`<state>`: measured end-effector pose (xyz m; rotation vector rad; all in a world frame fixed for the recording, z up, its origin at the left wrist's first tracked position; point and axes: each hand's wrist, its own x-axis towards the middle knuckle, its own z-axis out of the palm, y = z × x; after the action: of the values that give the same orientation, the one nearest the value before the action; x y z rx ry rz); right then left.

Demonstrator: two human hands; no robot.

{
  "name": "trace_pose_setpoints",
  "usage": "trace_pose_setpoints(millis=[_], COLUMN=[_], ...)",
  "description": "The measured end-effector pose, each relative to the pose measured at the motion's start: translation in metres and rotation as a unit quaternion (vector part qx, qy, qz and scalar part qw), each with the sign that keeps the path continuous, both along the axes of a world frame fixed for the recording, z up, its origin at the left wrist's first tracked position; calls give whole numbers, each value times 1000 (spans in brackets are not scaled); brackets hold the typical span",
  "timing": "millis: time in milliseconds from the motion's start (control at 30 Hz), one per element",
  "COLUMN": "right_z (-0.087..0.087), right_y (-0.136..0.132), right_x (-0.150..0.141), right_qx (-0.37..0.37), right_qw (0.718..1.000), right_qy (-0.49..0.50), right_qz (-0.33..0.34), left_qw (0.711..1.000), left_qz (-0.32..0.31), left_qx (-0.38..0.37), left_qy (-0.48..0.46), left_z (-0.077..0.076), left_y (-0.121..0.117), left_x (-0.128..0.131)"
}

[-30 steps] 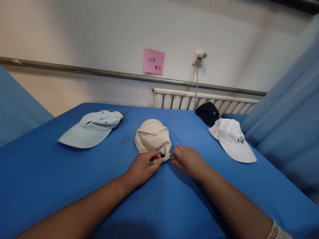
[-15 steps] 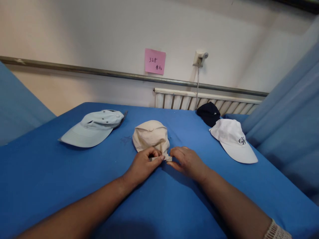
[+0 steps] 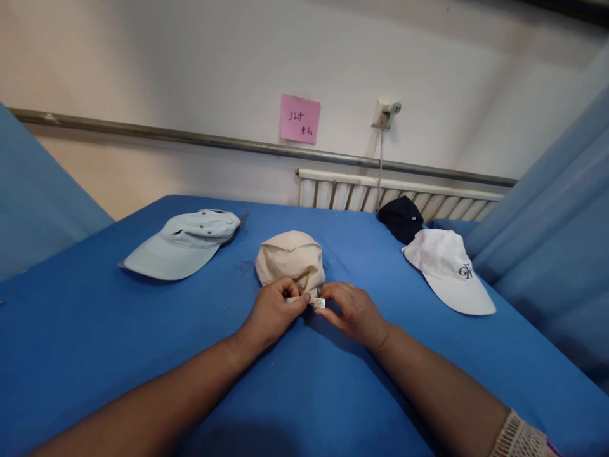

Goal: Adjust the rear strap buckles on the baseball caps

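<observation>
Head view: the left hand (image 3: 275, 312) pinched the strap (image 3: 313, 296) of the beige cap (image 3: 289, 255), and the right hand (image 3: 354, 312) held its shiny end (image 3: 319, 303) between thumb and finger. A loose pinch on so narrow a strap could have let it slip. The beige cap sat on blue cloth (image 3: 118, 343), between the pale-blue cap (image 3: 176, 247) and white cap (image 3: 445, 266).

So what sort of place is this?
Probably a curtained-off indoor bay, maybe a makeshift workspace; can't tell what building. Blue curtains hang on both sides, a radiator stands behind the blue-covered table, and a power socket is on the wall.
</observation>
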<state>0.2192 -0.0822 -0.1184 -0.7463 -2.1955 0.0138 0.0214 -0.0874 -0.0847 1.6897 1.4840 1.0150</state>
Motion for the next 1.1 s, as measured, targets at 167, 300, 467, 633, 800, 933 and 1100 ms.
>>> trace_pose_setpoints(millis=[167, 300, 467, 633, 800, 933, 1100], right_z=[0, 0, 1, 1, 0, 1, 3], right_y=[0, 1, 4, 4, 4, 3, 1], right_x=[2, 3, 7, 8, 7, 6, 5], right_qx=[-4, -19, -38, -36, -29, -25, -31], right_qw=[1000, 1000, 998, 998, 998, 998, 998], right_qy=[15, 21, 42, 47, 48, 47, 38], right_qz=[-8, -6, 6, 7, 15, 26, 31], left_qw=[1000, 998, 986, 978, 975, 976, 981], left_qz=[-20, -50, -92, -103, -96, -95, -95], left_qx=[5, -22, -78, -99, -131, -140, -123], left_qy=[4, -35, -113, -149, -152, -136, -120], left_z=[5, 8, 11, 11, 10, 12, 11], left_y=[-3, -4, -3, -5, -5, -6, -7], left_x=[-2, -4, -4, -4, -4, -4, -2])
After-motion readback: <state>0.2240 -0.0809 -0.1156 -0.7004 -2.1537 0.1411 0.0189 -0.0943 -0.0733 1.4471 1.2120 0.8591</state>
